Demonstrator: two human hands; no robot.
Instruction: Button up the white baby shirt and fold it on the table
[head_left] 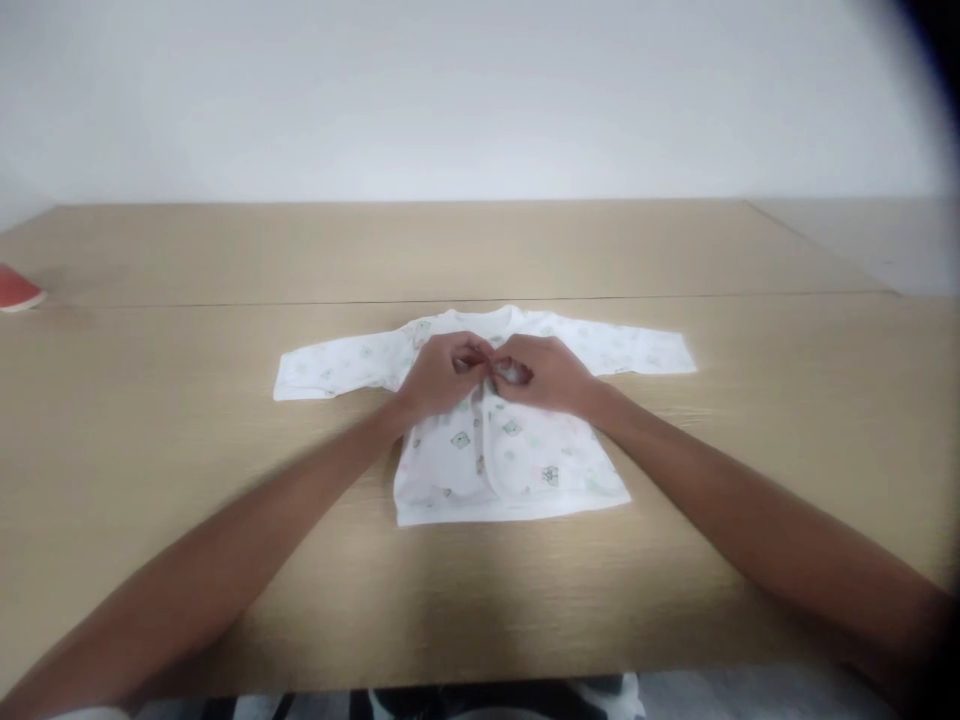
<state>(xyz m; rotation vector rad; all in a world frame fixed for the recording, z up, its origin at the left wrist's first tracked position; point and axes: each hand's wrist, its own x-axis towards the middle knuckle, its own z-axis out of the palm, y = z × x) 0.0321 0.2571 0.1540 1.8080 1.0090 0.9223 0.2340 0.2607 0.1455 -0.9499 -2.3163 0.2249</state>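
Note:
A small white baby shirt (525, 460) with a print of little green and brown figures lies face up on the table, both sleeves spread out sideways. Its front opening runs down the middle, and the lower part of that opening hangs loose in a curved edge. Over the upper chest, my left hand (448, 372) pinches the front edge between thumb and fingers. Opposite it, my right hand (546, 370) pinches the other side, and the fingertips of both hands meet at the opening. Whatever fastener sits between the fingertips is hidden.
The wooden table (187, 440) has a seam running across it behind the shirt. At the far left edge of view rests a red object with a white rim (19, 290). A pale wall (450, 100) rises behind the table.

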